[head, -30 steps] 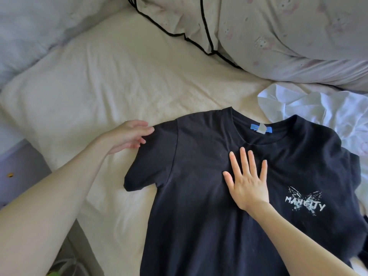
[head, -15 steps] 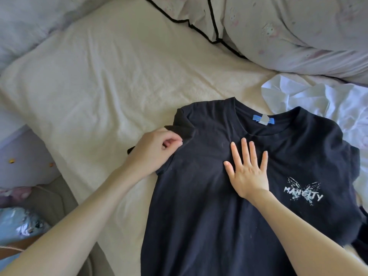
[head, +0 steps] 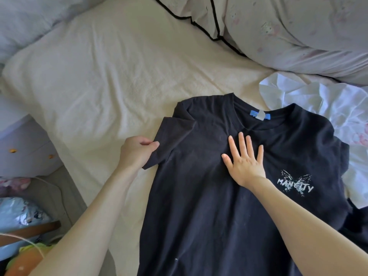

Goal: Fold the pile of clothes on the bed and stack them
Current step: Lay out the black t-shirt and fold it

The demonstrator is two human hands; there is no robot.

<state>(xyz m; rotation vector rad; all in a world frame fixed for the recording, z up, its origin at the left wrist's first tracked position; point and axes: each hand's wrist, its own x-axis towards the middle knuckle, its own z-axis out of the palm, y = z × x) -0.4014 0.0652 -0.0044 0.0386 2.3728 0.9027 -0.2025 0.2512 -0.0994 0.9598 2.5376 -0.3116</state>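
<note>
I'm pinching the sleeve [head: 169, 140] with my left hand [head: 137, 152], now folded inward at nine o'clock of the tee [head: 209, 206] on the bed [head: 119, 86], while my right hand [head: 245, 162] is pressing flat, starting the fold.

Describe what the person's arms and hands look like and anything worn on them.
Both arms are bare from the frame edge to the wrist, with no sleeves in view. The left hand and right hand wear no gloves, and no rings, watch or bracelets show. The nails look short, without visible polish. No marks show on either forearm.
</note>
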